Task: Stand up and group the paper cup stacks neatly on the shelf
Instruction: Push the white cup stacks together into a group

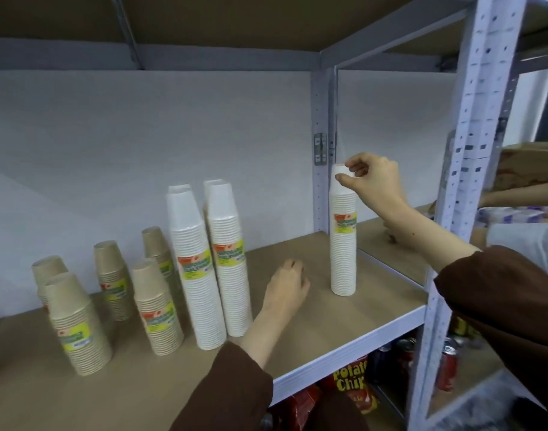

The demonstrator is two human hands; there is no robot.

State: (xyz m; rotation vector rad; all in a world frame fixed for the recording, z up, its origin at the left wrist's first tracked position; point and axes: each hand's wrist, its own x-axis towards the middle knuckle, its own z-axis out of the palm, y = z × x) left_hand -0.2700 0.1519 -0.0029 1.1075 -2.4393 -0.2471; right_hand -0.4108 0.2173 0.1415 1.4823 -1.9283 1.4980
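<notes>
While the right hand (372,178) pinches its top, the white cup stack (343,234) stands upright.

Both arms wear loose dark brown sleeves (512,306) ending at mid-forearm, hands bare.

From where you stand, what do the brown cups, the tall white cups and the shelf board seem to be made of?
The brown cup stacks look like unbleached kraft paper: matte tan. Their sleeves look like clear plastic film, though I can't be sure. The white cup stacks look like white paper, smooth, with finely ribbed nested rims; foam can't be ruled out. The shelf board looks like bare fibreboard or cardboard, dull tan, on a grey painted metal frame.
</notes>
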